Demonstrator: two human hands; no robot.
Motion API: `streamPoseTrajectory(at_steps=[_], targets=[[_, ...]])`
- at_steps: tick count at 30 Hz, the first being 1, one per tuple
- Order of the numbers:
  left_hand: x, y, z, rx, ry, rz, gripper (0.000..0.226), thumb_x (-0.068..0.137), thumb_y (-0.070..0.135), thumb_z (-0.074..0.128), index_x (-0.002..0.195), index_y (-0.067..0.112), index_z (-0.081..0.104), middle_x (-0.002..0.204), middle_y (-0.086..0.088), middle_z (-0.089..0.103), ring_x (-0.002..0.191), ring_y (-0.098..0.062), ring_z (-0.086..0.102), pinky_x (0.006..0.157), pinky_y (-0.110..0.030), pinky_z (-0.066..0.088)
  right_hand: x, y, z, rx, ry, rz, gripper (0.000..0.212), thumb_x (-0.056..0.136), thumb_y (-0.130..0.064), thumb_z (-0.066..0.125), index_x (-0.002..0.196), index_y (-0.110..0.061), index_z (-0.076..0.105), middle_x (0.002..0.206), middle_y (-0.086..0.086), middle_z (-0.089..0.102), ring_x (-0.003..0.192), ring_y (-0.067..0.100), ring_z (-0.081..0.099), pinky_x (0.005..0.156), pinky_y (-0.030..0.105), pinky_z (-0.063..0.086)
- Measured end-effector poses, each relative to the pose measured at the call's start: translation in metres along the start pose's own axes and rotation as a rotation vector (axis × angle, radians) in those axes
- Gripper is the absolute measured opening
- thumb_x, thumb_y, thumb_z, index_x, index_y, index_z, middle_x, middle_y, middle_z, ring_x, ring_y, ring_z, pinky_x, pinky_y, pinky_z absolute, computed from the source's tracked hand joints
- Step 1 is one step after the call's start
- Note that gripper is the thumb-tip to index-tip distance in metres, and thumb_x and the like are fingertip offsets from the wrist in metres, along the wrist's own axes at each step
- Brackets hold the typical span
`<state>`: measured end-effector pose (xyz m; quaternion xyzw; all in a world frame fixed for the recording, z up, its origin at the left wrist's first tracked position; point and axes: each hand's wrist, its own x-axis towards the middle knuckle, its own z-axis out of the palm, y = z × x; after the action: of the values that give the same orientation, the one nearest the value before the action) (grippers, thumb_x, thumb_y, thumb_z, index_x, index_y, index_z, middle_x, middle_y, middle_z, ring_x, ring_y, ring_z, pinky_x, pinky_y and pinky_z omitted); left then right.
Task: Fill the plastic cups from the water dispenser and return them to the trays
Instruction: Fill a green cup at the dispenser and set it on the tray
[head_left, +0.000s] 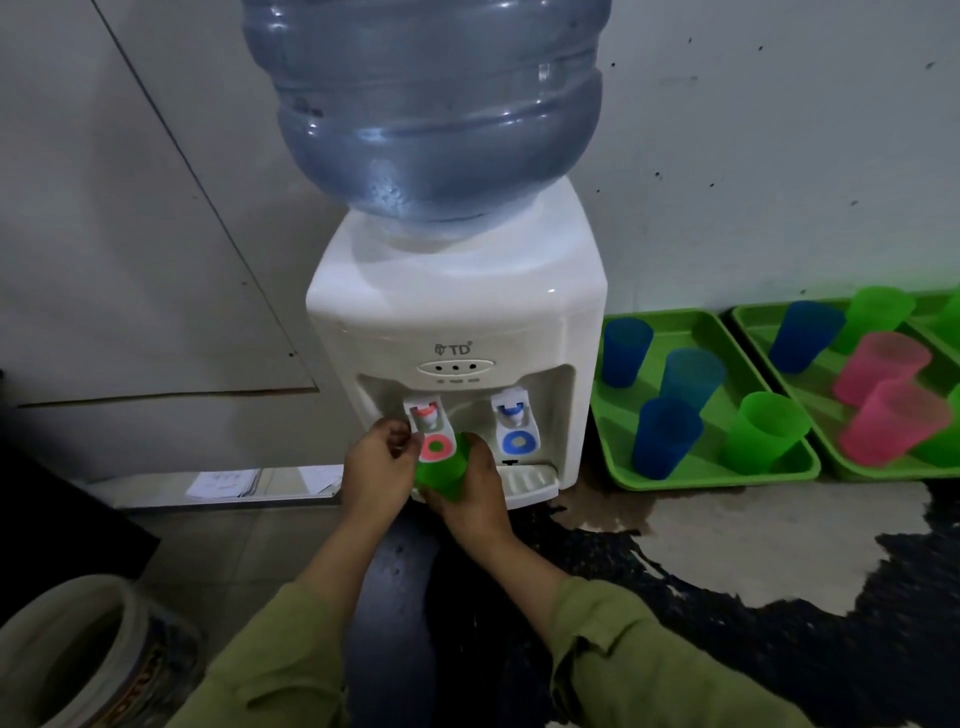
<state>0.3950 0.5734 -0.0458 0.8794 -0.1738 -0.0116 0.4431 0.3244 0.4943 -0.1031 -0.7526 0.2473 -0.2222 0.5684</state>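
Observation:
A white water dispenser (457, 312) with a big blue bottle (431, 104) on top stands against the wall. My right hand (475, 491) grips a green cup (441, 470) under the red tap (428, 415). My left hand (379, 460) has its fingers curled on the red tap's lever. The blue tap (514, 413) is untouched. To the right, a green tray (613, 426) carries blue cups (626, 351) and one green cup (763, 431). A second green tray (753, 317) holds pink cups (878, 369), a blue cup and green cups.
A dark wet patch (727, 571) spreads over the floor in front of the dispenser and trays. A pale bucket (78, 654) stands at the lower left. Papers (223, 483) lie on a low ledge left of the dispenser. A drip tray (530, 480) juts from the dispenser's base.

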Motion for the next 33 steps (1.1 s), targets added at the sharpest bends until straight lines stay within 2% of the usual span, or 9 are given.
streamPoseTrajectory(at_steps=[2,5,9,14,18,22,25,30,33], targets=[[0.002,-0.002,0.002,0.042,-0.01,-0.001,0.004,0.086,0.02,0.063,0.087,0.017,0.064,0.078,0.005,0.063,0.073,-0.012,0.056,0.066,-0.022,0.036,0.007,0.0,0.001,-0.015,-0.007,0.016,0.06,0.067,-0.027,0.076,0.118,-0.02,0.044,0.114,-0.002,0.055,0.102,0.011,0.056,0.08,0.007,0.04],[0.005,-0.003,0.003,0.034,-0.037,-0.015,0.011,0.087,0.018,0.062,0.092,0.01,0.066,0.086,-0.004,0.069,0.079,-0.019,0.061,0.069,-0.026,0.042,0.016,0.0,0.003,-0.05,-0.003,0.038,0.063,0.066,-0.032,0.077,0.119,-0.02,0.045,0.115,0.001,0.058,0.103,0.014,0.057,0.086,0.02,0.045],[0.003,-0.003,0.002,0.039,-0.082,-0.007,0.01,0.089,0.015,0.057,0.092,0.008,0.064,0.092,-0.008,0.069,0.084,-0.022,0.061,0.071,-0.028,0.042,0.02,0.002,0.004,-0.121,0.006,0.029,0.061,0.066,-0.031,0.078,0.118,-0.017,0.048,0.115,0.004,0.059,0.105,0.019,0.058,0.086,0.021,0.043],[-0.004,0.0,-0.003,0.071,-0.116,0.037,0.016,0.092,0.016,0.05,0.077,0.018,0.052,0.079,-0.002,0.06,0.075,-0.018,0.054,0.062,-0.026,0.036,0.021,0.003,0.002,-0.23,-0.006,-0.038,0.055,0.07,-0.03,0.077,0.117,-0.014,0.054,0.115,0.007,0.06,0.105,0.023,0.058,0.086,0.022,0.041],[-0.009,0.006,-0.01,-0.058,-0.122,0.03,0.025,0.092,0.012,0.046,0.068,0.019,0.048,0.069,0.003,0.053,0.066,-0.009,0.048,0.056,-0.013,0.033,0.024,0.005,0.004,-0.285,-0.057,-0.013,0.063,0.068,-0.03,0.078,0.123,-0.014,0.051,0.122,0.007,0.057,0.113,0.023,0.056,0.098,0.031,0.044],[-0.006,0.015,-0.015,-0.207,-0.083,-0.041,0.021,0.075,0.03,0.037,0.059,0.018,0.041,0.062,0.001,0.045,0.062,-0.015,0.042,0.058,-0.029,0.031,0.024,0.01,0.006,-0.284,-0.054,0.045,0.076,0.063,-0.029,0.083,0.127,-0.015,0.045,0.126,0.004,0.054,0.116,0.02,0.053,0.098,0.026,0.042],[0.002,0.018,-0.018,-0.267,-0.074,-0.119,0.022,0.068,0.034,0.036,0.056,0.016,0.043,0.06,-0.005,0.046,0.065,-0.023,0.043,0.063,-0.034,0.034,0.024,0.012,0.007,-0.299,-0.045,0.055,0.078,0.061,-0.029,0.084,0.126,-0.014,0.044,0.125,0.005,0.053,0.114,0.021,0.053,0.094,0.023,0.04],[0.006,0.018,-0.018,-0.298,-0.073,-0.208,0.025,0.066,0.035,0.039,0.054,0.016,0.05,0.052,-0.004,0.049,0.055,-0.024,0.044,0.058,-0.032,0.033,0.024,0.012,0.007,-0.297,-0.05,0.06,0.081,0.062,-0.028,0.084,0.129,-0.012,0.041,0.128,0.007,0.051,0.117,0.023,0.052,0.097,0.025,0.04],[0.007,0.016,-0.017,-0.322,-0.074,-0.198,0.027,0.081,0.027,0.045,0.058,0.017,0.055,0.054,-0.001,0.053,0.052,-0.017,0.048,0.05,-0.028,0.035,0.023,0.01,0.006,-0.286,-0.058,0.064,0.084,0.062,-0.027,0.084,0.13,-0.011,0.039,0.129,0.008,0.05,0.117,0.023,0.051,0.096,0.022,0.037]])
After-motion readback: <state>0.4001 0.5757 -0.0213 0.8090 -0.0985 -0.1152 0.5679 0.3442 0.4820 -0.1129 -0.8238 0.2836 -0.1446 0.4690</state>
